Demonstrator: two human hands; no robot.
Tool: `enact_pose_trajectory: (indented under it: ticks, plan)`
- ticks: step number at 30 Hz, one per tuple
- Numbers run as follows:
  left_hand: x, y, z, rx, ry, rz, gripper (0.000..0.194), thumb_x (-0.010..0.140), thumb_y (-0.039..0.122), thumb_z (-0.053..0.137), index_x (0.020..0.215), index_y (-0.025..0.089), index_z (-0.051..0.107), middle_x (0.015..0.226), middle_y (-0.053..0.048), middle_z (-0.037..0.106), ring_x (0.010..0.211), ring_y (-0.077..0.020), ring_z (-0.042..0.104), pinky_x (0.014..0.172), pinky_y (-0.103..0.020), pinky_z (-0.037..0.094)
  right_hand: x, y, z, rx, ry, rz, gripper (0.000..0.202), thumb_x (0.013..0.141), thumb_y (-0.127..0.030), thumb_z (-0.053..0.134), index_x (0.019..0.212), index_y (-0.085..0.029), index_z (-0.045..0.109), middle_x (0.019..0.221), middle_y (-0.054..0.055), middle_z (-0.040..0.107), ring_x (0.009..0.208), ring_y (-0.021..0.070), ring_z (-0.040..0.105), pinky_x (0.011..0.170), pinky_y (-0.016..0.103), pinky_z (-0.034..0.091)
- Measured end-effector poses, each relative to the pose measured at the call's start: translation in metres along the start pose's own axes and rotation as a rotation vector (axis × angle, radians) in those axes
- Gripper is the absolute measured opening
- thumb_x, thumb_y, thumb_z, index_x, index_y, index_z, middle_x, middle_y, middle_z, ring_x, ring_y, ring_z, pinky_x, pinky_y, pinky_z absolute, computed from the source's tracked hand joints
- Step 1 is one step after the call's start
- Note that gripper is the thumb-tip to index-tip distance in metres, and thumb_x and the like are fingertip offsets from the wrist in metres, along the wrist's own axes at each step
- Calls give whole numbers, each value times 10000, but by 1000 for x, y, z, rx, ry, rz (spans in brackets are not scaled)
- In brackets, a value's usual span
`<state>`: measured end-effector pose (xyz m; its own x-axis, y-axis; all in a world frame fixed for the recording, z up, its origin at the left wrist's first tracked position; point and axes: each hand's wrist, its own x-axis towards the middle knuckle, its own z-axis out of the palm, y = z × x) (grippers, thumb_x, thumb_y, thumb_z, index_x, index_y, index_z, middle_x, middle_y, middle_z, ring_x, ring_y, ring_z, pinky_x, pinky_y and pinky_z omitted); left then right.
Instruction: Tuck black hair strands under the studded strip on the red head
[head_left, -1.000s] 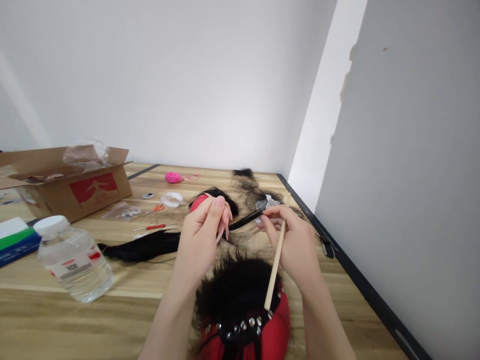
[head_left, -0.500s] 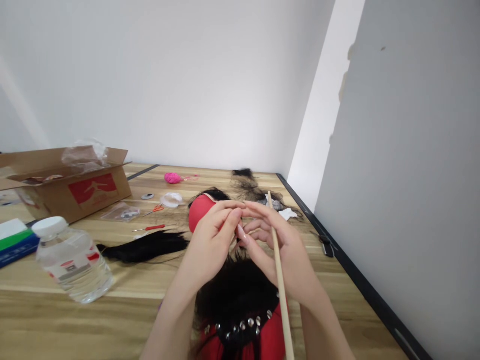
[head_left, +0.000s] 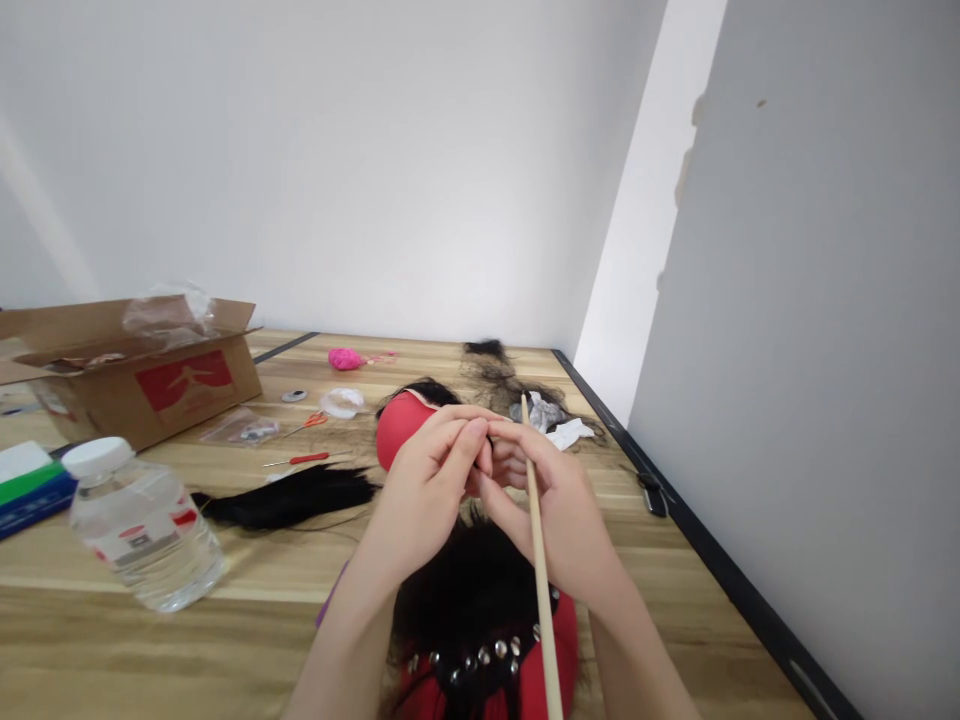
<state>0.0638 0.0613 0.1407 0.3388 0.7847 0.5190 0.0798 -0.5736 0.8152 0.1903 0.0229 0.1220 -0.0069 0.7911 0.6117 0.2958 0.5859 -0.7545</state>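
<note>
My left hand (head_left: 431, 475) is closed, its thumb and index finger pinched on a small dark strand of hair (head_left: 490, 440), mostly hidden. My right hand (head_left: 559, 490) meets it with bent fingers, the thumb reaching toward the left fingertips. A thin wooden stick (head_left: 541, 580) rests across the right hand at the thumb and index finger, tip pointing away. Below both hands stands a red wig head (head_left: 555, 660) bearing black hair (head_left: 465, 585) and a dark band fixed with several silver pins (head_left: 484, 655). A second red head form (head_left: 401, 428) with black hair lies just beyond the left hand.
A water bottle (head_left: 146, 530) stands at left before an open cardboard box (head_left: 187, 385). Around them lie a black hair bundle (head_left: 292, 497), a red-handled tool (head_left: 307, 459), orange scissors (head_left: 313, 421) and pink yarn (head_left: 346, 358). Loose hair (head_left: 487, 370) and white tissue (head_left: 570, 433) lie farther back.
My right hand has moved left, closer to the left hand, and its fingers have drawn in. The wooden stick has shifted left with it. The left hand stays pinched.
</note>
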Motion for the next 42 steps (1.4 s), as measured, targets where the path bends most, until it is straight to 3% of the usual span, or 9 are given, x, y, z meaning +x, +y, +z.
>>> enact_pose_trajectory:
  ticks: [11,15,20,23,26,28,31,38,42]
  plan:
    - [-1,5,1,-110,-43,2,357,933,305,441,615,157,506,994,-53,629,885,-154,584,789,-228,487,0,0,2,-178,38,-31,147,810,-126,546,939,-159,609,810,25,654,649,123,606,630,229,486]
    - [-3,5,2,-122,17,49,359,931,308,455,612,163,532,1032,-58,651,992,-177,587,857,-249,473,0,1,1,-274,52,-71,62,831,-148,532,789,-170,572,663,-13,598,560,108,552,571,216,439]
    - [-3,2,2,-207,101,80,369,935,319,465,604,170,531,945,-57,644,1087,-199,556,940,-272,432,1,7,-1,-284,60,-80,82,825,-128,544,861,-168,605,740,13,651,628,131,608,606,226,453]
    - [-2,-1,2,-325,117,111,352,942,307,452,627,170,528,818,-45,605,985,-193,574,957,-303,416,1,11,-3,-288,55,-79,135,845,-124,521,919,-167,626,802,35,669,684,150,630,652,248,471]
    - [-3,-1,1,-416,99,97,371,948,314,437,609,170,484,769,-30,566,752,-150,555,738,-270,457,1,14,-6,-307,64,-85,155,852,-127,519,938,-169,641,817,41,681,691,154,633,653,252,478]
    - [-3,0,1,-400,85,68,379,948,309,439,597,168,463,707,-11,531,616,-116,488,594,-241,407,1,14,-8,-330,82,-84,152,842,-119,534,924,-171,650,778,28,685,665,149,634,631,243,477]
    - [-4,3,1,-303,93,27,388,944,294,441,579,162,450,651,3,495,539,-91,406,518,-226,332,2,14,-10,-341,130,-89,160,823,-104,553,922,-178,654,770,19,700,677,151,660,649,241,496]
    - [-2,4,-3,-101,91,-3,372,924,333,443,590,171,458,641,1,487,568,-111,401,560,-236,347,3,19,-13,-313,234,-27,148,829,-161,570,945,-184,660,824,55,724,730,197,706,700,315,561]
    - [0,2,-6,3,101,-4,373,919,361,443,594,179,463,639,-1,505,627,-134,455,632,-244,380,2,20,-12,-178,349,-5,274,848,-184,562,1112,-189,635,1037,101,702,782,200,703,706,345,592]
